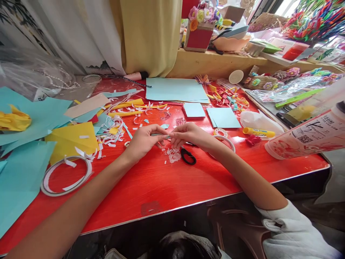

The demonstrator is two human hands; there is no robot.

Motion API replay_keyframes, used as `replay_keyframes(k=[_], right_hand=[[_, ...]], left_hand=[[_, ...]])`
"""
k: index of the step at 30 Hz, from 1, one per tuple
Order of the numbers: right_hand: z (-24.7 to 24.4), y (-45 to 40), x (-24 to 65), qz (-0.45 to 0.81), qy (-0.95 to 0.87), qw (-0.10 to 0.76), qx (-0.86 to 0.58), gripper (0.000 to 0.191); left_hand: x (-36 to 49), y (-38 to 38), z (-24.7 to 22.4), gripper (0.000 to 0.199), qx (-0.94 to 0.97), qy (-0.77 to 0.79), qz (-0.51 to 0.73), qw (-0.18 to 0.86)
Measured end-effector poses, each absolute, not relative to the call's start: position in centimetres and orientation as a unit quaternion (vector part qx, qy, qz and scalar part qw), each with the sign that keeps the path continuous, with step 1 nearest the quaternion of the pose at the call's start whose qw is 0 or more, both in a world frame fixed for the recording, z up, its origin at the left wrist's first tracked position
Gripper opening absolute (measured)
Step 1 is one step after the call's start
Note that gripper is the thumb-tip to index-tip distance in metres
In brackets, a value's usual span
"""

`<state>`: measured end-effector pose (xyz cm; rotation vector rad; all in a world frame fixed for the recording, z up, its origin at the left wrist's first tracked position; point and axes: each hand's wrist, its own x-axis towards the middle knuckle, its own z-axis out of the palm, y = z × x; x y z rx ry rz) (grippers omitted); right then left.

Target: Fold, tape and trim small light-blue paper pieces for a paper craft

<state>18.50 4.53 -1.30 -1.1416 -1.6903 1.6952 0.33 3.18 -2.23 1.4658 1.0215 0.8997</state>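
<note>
Pale blue and thin, a piece of paper [162,135] is pinched by the fingertips of both your hands, the left hand [145,141] and the right hand [192,135] meeting over the red worktop [129,201]. Your fingers hide much of it. Just below them lie clear scraps [174,154] and, beside these, scissors [188,157] with a black handle, their blades partly hidden by your right hand. Beyond your hands sit a small stack of blue squares [194,110], a second blue stack [224,118] to its right and, farther back, large blue sheets [175,90]. To your right are a small tape roll [220,133], a yellow glue stick [258,132] and a tilted cup [307,133]. To your left you have paper shavings [114,130], yellow paper [72,141] and a large tape roll [88,172], with more blue paper [24,187] at the far left.
</note>
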Motion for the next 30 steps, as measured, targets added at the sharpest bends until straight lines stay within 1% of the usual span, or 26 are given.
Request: replay_keyframes(k=[2, 6, 8, 11, 16, 22, 30], right_hand=[[-1.49, 4.61, 18.57, 0.617, -0.630, 0.232, -0.411, 0.026], [-1.69, 4.54, 18.51, 0.586, -0.651, 0.253, -0.412, 0.027], [-1.74, 4.41, 18.41, 0.577, -0.658, 0.258, -0.410, 0.028], [-1.80, 4.19, 18.28, 0.559, -0.672, 0.267, -0.405, 0.028], [-1.75, 4.12, 18.28, 0.515, -0.691, 0.279, -0.424, 0.029], [-1.34, 4.43, 18.53, 0.585, -0.668, 0.230, -0.399, 0.031], [-1.52, 4.35, 18.63, 0.588, -0.676, 0.201, -0.396, 0.026]], left_hand=[[0.32, 3.17, -2.22, 0.030, 0.633, 0.432, 0.368, 0.526], [0.06, 3.34, -2.46, 0.031, 0.662, 0.444, 0.331, 0.504], [-0.09, 3.38, -2.50, 0.032, 0.684, 0.454, 0.317, 0.476], [-0.17, 3.22, -2.27, 0.032, 0.701, 0.474, 0.311, 0.433], [-0.15, 2.96, -1.83, 0.029, 0.719, 0.463, 0.309, 0.415], [-0.35, 3.27, -2.16, 0.026, 0.696, 0.480, 0.316, 0.430], [-0.47, 3.55, -2.42, 0.025, 0.716, 0.474, 0.315, 0.405]])
